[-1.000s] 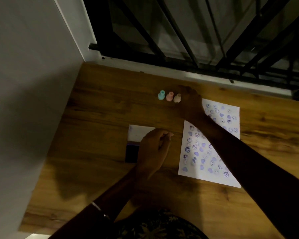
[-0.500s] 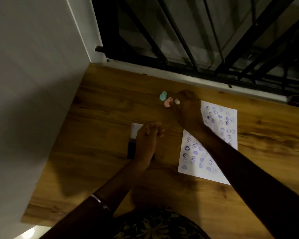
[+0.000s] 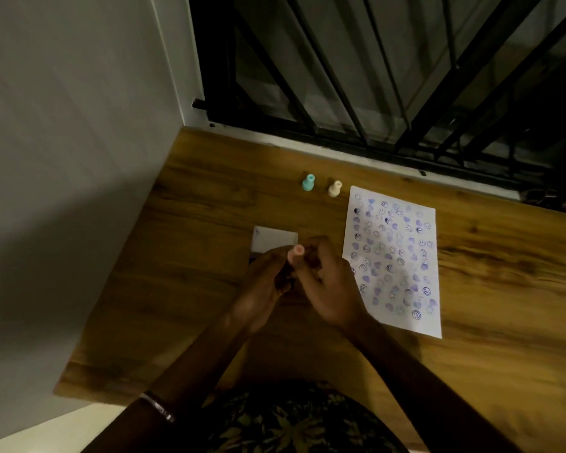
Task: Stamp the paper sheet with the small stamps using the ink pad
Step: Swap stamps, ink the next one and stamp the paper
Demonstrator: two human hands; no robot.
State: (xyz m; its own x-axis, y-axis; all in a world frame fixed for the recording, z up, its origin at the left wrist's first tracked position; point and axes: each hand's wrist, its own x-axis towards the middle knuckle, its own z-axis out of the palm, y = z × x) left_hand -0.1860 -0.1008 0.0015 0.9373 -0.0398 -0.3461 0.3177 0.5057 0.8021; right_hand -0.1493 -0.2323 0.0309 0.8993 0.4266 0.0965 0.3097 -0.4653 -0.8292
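- On the desk (image 3: 209,204), head view, landmark: the ink pad (image 3: 275,240), its pale lid showing and the dark pad itself mostly hidden under the hands.
- Change: half a second ago the right hand was up at the stamp row beyond the pad, at the pink stamp. Now it is back over the pad with that stamp, and only two stand in the row.
- Teal stamp (image 3: 308,183) and cream stamp (image 3: 335,189): upright, well beyond the pad, with a gap between them where the pink one stood.
- Pink stamp (image 3: 297,255): just at the pad's near right edge, held up between both hands, one end turned toward the camera.
- Right hand (image 3: 329,286): fingers curled narrow, closed on the pink stamp from the right.
- Left hand (image 3: 268,282): fingers bunched against the stamp's left side; whether it grips or only steadies, cannot tell.
- Paper (image 3: 394,256): right of the pad, flat, crowded with purple prints; its near left corner lies under the right hand.
- Judgement: a fresh stamp is picked; inking it on the pad looks to be the step in hand.
- Little blank room is left on the paper, so the task seems far along.
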